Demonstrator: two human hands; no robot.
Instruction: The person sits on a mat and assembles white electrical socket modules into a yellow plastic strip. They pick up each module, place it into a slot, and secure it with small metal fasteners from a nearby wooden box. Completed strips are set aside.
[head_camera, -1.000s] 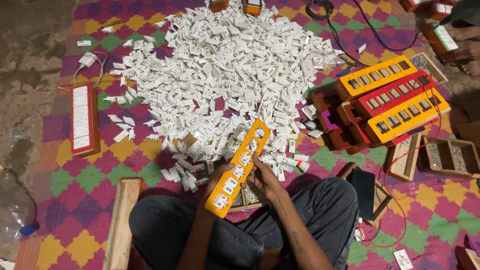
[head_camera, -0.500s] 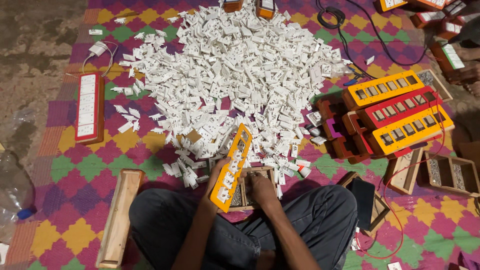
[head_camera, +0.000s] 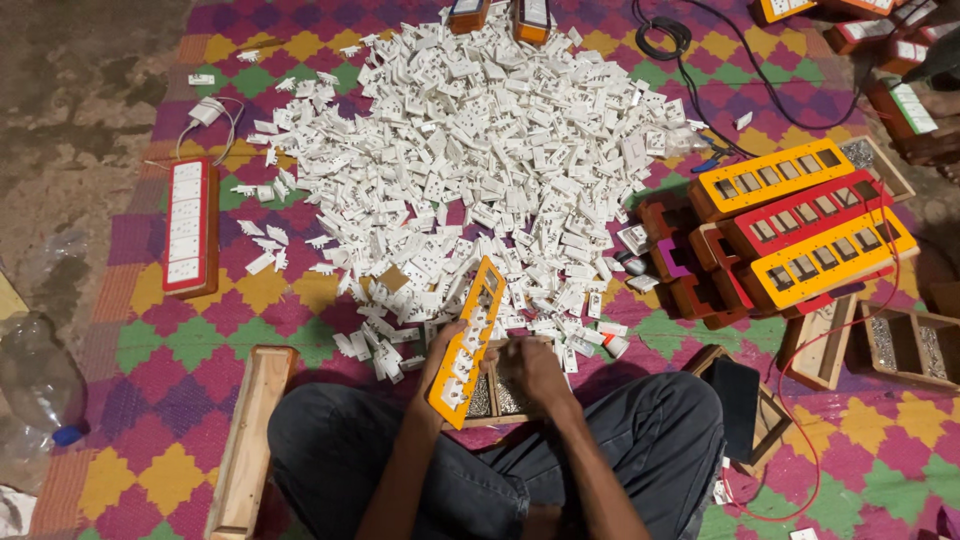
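Observation:
I sit cross-legged on a patterned mat. My left hand (head_camera: 436, 362) grips a long orange extension-board panel (head_camera: 466, 340) fitted with white sockets, tilted on its edge. My right hand (head_camera: 530, 368) rests just right of the panel, fingers curled down over a small wooden box of screws (head_camera: 487, 398); whether it pinches anything I cannot tell. Directly ahead lies a large heap of white socket and switch modules (head_camera: 470, 160).
A stack of orange and red empty panels (head_camera: 800, 225) lies at the right, with wooden boxes (head_camera: 905, 345) beside it. A finished red board (head_camera: 189, 225) lies at the left. A wooden tray (head_camera: 250, 435) sits by my left knee, a plastic bottle (head_camera: 35, 385) far left.
The orange panel has turned from lying face up to standing on its edge. My right hand has moved off the panel down to the screw box.

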